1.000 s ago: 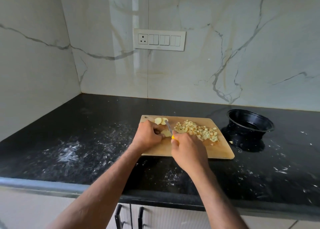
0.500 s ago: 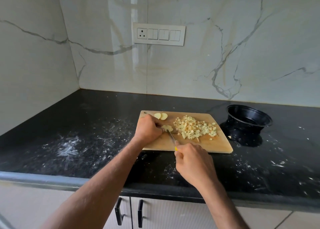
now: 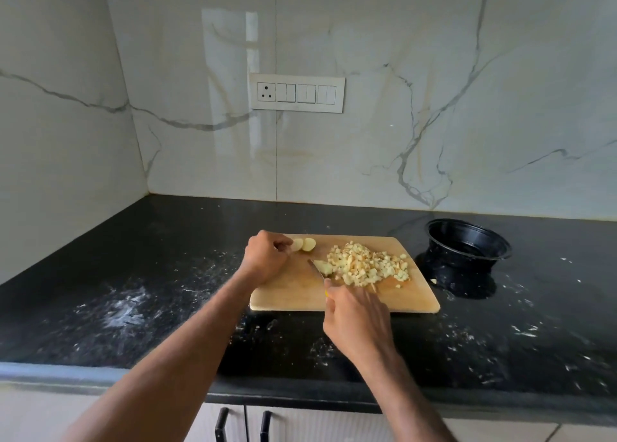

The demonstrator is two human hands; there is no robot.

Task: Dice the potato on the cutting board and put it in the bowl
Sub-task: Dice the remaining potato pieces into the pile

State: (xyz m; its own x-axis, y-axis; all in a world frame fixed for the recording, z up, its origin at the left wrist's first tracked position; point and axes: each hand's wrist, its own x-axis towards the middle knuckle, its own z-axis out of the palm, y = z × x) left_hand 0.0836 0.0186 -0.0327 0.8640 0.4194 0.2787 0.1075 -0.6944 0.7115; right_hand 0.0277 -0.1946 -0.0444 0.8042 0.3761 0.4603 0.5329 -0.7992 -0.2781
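Potato: one heap of dice [image 3: 367,264] in the centre-right of the frame, on the right half of the board; two round slices [image 3: 303,244] at the board's upper left corner; one uncut piece [image 3: 324,267] just left of the heap, touching the blade.
Strays: one dice bit [image 3: 433,281] on the counter, between board and bowl.
Board: one wooden board [image 3: 293,294], flat on the black counter [image 3: 167,274].
Bowl: one black bowl [image 3: 467,245], right of the board, apart from it.
Knife: one knife [image 3: 316,268], blade angled to the upper left, yellow handle barely showing.
Left hand: left hand [image 3: 265,258] sits at the board's left edge, fingers curled, fingertips at the nearer slice; whether it pinches the slice I cannot tell.
Right hand: right hand [image 3: 357,321] is clamped round the knife handle, at the board's lower edge, knuckles up.
Wall: one switch plate [image 3: 297,93] with one socket.
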